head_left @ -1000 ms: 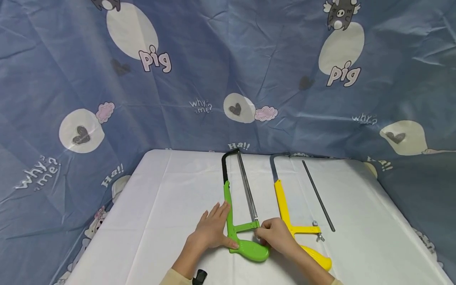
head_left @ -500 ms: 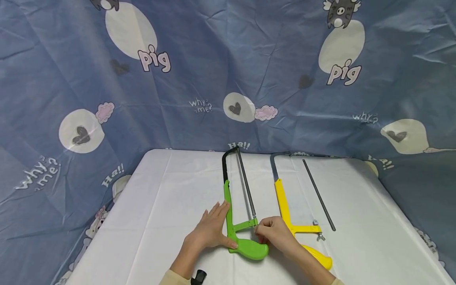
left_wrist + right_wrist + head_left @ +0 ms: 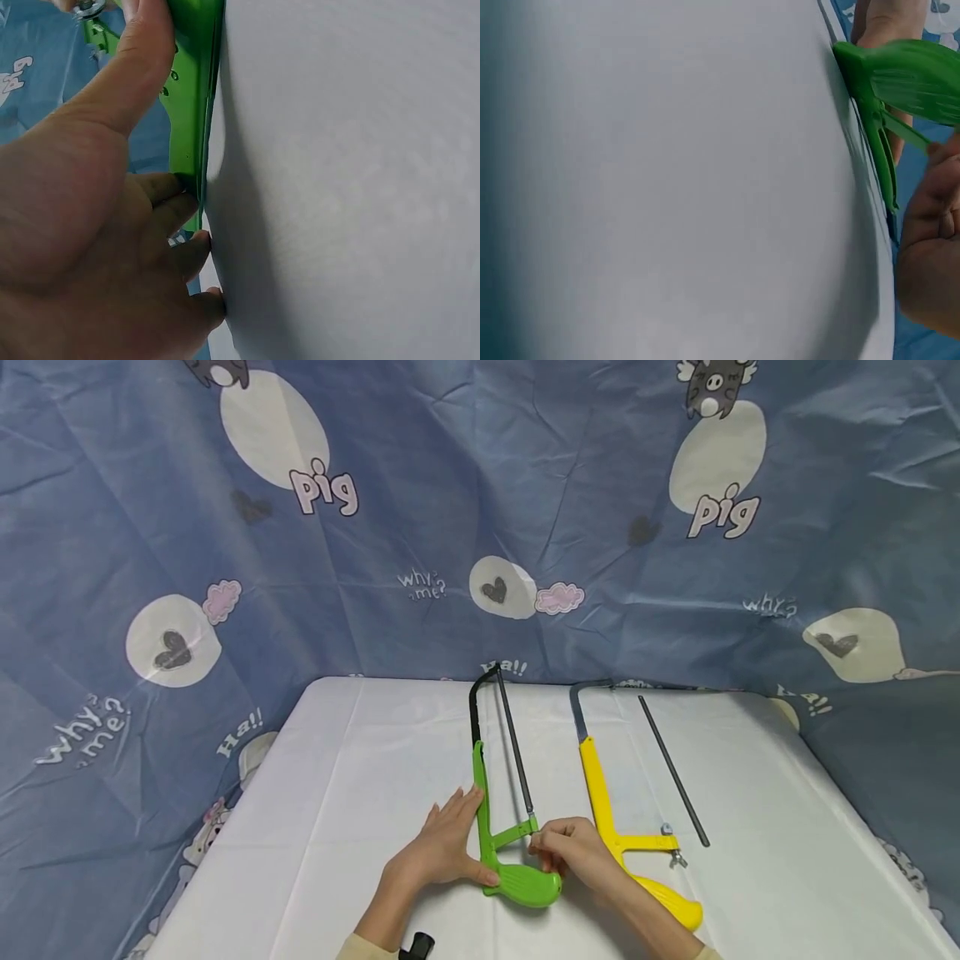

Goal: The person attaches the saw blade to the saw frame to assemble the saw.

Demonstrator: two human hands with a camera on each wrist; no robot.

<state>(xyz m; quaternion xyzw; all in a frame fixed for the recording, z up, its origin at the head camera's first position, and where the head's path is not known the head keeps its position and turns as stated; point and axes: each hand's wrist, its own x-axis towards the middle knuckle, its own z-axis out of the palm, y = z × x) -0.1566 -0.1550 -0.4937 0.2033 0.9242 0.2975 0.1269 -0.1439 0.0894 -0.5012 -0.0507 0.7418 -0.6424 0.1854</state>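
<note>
A green-handled hacksaw (image 3: 482, 810) with a black front frame and a dark blade (image 3: 516, 739) fitted lies on the white table, its blade side tipped up. My left hand (image 3: 442, 839) rests along its back edge, fingers extended, thumb pressing near the handle (image 3: 529, 885). The left wrist view shows that thumb (image 3: 127, 75) lying along the green frame (image 3: 191, 97). At the end of the lower arm, my right hand (image 3: 581, 852) pinches the wing nut, mostly hidden by the fingers; some metal hardware (image 3: 88, 8) shows there in the left wrist view.
To the right lies a yellow hacksaw frame (image 3: 596, 785) without a blade, its wing nut (image 3: 678, 859) sticking out below. A loose dark blade (image 3: 673, 770) lies beyond it. A black object (image 3: 422, 945) is by my left wrist. Blue printed cloth (image 3: 420, 510) hangs behind the table.
The green hacksaw has tilted, its blade side rising and shifting slightly left. My right fingers have moved a little left with the wing nut. My left hand stays almost in place.
</note>
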